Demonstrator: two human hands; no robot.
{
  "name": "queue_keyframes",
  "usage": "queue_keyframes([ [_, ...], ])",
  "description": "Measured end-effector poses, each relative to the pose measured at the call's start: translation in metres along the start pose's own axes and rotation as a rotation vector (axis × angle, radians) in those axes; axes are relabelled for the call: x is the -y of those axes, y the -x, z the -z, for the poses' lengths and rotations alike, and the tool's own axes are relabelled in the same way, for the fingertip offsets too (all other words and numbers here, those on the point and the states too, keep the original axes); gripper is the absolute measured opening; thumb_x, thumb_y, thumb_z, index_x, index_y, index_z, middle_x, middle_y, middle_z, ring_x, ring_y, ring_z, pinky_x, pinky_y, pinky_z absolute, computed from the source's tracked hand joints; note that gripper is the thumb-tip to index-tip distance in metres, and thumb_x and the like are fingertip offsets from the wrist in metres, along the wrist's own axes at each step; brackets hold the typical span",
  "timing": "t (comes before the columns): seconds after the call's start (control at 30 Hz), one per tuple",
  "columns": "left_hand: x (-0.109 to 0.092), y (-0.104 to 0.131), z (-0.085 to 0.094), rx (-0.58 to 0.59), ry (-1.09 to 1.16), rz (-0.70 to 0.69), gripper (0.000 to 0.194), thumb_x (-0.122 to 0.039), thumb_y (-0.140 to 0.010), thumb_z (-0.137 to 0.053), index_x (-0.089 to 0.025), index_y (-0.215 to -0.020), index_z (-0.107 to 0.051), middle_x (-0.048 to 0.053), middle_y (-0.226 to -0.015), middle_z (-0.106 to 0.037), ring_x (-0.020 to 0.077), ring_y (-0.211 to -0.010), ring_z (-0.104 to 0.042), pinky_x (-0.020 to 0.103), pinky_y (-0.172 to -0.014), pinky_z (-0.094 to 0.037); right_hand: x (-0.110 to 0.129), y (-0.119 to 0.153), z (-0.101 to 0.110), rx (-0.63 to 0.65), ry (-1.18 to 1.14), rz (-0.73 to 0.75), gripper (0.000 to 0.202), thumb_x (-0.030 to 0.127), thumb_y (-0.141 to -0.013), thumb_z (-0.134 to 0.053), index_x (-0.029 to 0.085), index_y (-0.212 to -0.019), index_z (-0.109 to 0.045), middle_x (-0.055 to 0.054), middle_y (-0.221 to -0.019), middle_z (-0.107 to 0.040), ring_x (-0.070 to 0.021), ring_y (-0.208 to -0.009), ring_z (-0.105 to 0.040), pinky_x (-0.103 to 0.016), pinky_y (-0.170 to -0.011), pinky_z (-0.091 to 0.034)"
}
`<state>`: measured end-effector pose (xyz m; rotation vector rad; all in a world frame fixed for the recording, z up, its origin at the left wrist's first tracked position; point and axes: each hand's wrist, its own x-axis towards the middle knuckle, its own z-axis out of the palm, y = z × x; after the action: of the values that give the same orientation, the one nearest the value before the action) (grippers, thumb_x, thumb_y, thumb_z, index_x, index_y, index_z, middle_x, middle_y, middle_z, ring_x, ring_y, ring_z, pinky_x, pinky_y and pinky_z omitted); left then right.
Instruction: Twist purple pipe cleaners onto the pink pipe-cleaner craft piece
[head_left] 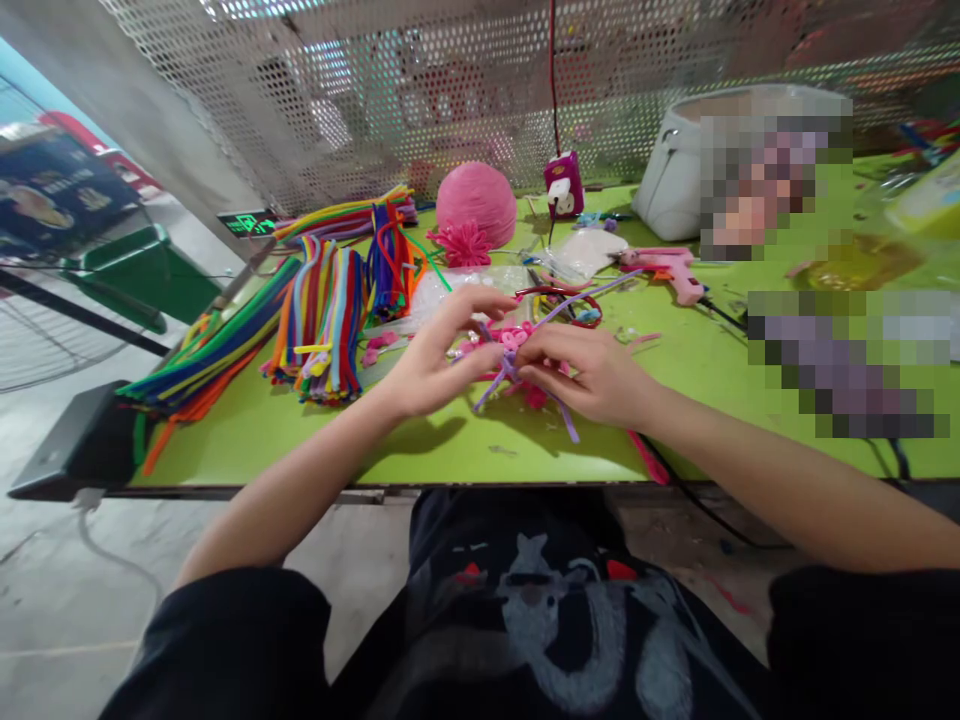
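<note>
Several purple pipe cleaners (508, 366) cross in a small star-like bunch between my hands, just above the table. My left hand (442, 350) holds the bunch from the left. Its thumb presses at the crossing, its index finger arches above, and the other fingertips are partly hidden. From the right, my right hand (589, 370) pinches the bunch close to the crossing with thumb and fingers. One long purple strand points up and right, and shorter ends hang below. Pink curled pipe cleaner pieces (517, 338) lie behind and under my fingers.
Bundles of coloured pipe cleaners (319, 320) lie at the left. Behind stand a pink ball (476, 205) and a pink fringed piece (465, 243). A pink glue gun (671, 270), a purple socket block (564, 188) and a white container (667, 180) are toward the right. A black cable crosses the front edge.
</note>
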<state>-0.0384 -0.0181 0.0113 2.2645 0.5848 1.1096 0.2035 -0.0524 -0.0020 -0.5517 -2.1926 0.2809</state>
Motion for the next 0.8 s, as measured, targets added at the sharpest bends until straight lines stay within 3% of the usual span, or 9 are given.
queue_keyframes([
  [0.03,-0.001,0.0,0.001,0.035,-0.165,-0.146,0.043,-0.035,-0.098,-0.072,-0.021,-0.138,-0.067,0.013,-0.137,-0.072,0.0263,-0.127,-0.069,0.041,-0.108,-0.057,0.0,0.0,0.0,-0.012,0.008,0.006,0.011,0.02,-0.109,-0.064,0.014,-0.102,-0.069,-0.006,-0.092,-0.073,-0.0136,-0.082,-0.064,-0.025,-0.074,-0.048],
  [0.1,-0.004,0.001,0.001,0.07,-0.406,-0.325,0.043,-0.031,-0.099,-0.074,-0.019,-0.139,-0.066,0.014,-0.131,-0.076,0.0271,-0.123,-0.071,0.042,-0.108,-0.055,0.0,0.0,-0.001,-0.046,0.019,-0.008,0.011,0.021,-0.109,-0.063,0.015,-0.101,-0.067,-0.006,-0.093,-0.074,-0.014,-0.082,-0.065,-0.025,-0.074,-0.048],
  [0.2,-0.007,0.002,-0.002,-0.002,-0.541,-0.389,0.022,-0.023,-0.102,-0.072,-0.016,-0.123,-0.071,0.009,-0.103,-0.08,0.0209,-0.094,-0.073,0.034,-0.088,-0.055,0.002,0.0,0.0,-0.105,0.009,-0.104,0.013,0.025,-0.11,-0.063,0.017,-0.1,-0.068,-0.004,-0.089,-0.073,-0.0134,-0.076,-0.064,-0.025,-0.071,-0.047],
  [0.3,-0.01,0.003,-0.007,-0.088,-0.555,-0.417,0.005,-0.019,-0.102,-0.071,-0.017,-0.106,-0.074,0.005,-0.091,-0.079,0.0169,-0.082,-0.07,0.031,-0.08,-0.052,0.006,-0.001,0.0,-0.163,-0.003,-0.213,0.02,0.033,-0.11,-0.064,0.017,-0.101,-0.07,-0.002,-0.083,-0.072,-0.0124,-0.069,-0.061,-0.026,-0.066,-0.045],
  [0.37,-0.014,0.003,-0.012,-0.105,-0.423,-0.291,0.004,-0.018,-0.102,-0.071,-0.017,-0.1,-0.074,0.003,-0.087,-0.078,0.0138,-0.078,-0.069,0.027,-0.075,-0.051,0.009,-0.001,-0.001,-0.205,-0.001,-0.232,0.021,0.035,-0.11,-0.066,0.017,-0.1,-0.07,-0.002,-0.082,-0.073,-0.0123,-0.069,-0.062,-0.026,-0.066,-0.044],
  [0.5,-0.02,-0.001,-0.017,-0.044,0.19,0.31,0.033,-0.044,-0.098,-0.078,-0.016,-0.085,-0.068,0.001,-0.074,-0.072,0.009,-0.064,-0.064,0.02,-0.061,-0.049,0.013,-0.001,-0.003,-0.266,-0.001,-0.239,0.017,0.029,-0.108,-0.065,0.017,-0.098,-0.07,-0.002,-0.084,-0.073,-0.0124,-0.071,-0.063,-0.026,-0.067,-0.045],
  [0.6,-0.017,-0.005,-0.017,0.066,0.618,0.617,0.054,-0.06,-0.083,-0.091,-0.018,-0.095,-0.06,-0.001,-0.069,-0.072,0.0092,-0.055,-0.064,0.019,-0.053,-0.049,0.016,-0.001,-0.004,-0.261,-0.033,-0.233,0.016,0.03,-0.109,-0.064,0.018,-0.099,-0.069,-0.003,-0.085,-0.073,-0.0132,-0.072,-0.063,-0.027,-0.066,-0.046],
  [0.7,-0.012,-0.007,-0.016,0.199,0.838,0.726,0.063,-0.057,-0.078,-0.097,-0.018,-0.11,-0.059,-0.001,-0.068,-0.074,0.009,-0.048,-0.062,0.018,-0.047,-0.047,0.019,0.0,-0.004,-0.244,-0.072,-0.176,0.012,0.027,-0.109,-0.064,0.019,-0.103,-0.069,-0.004,-0.091,-0.075,-0.0138,-0.078,-0.067,-0.027,-0.071,-0.05],
  [0.8,-0.01,-0.006,-0.017,0.259,0.892,0.71,0.054,-0.054,-0.079,-0.097,-0.015,-0.096,-0.063,-0.001,-0.065,-0.073,0.0061,-0.043,-0.058,0.016,-0.043,-0.043,0.022,0.0,-0.004,-0.248,-0.067,-0.129,0.008,0.024,-0.109,-0.064,0.019,-0.104,-0.067,-0.003,-0.094,-0.074,-0.0134,-0.084,-0.068,-0.027,-0.076,-0.051],
])
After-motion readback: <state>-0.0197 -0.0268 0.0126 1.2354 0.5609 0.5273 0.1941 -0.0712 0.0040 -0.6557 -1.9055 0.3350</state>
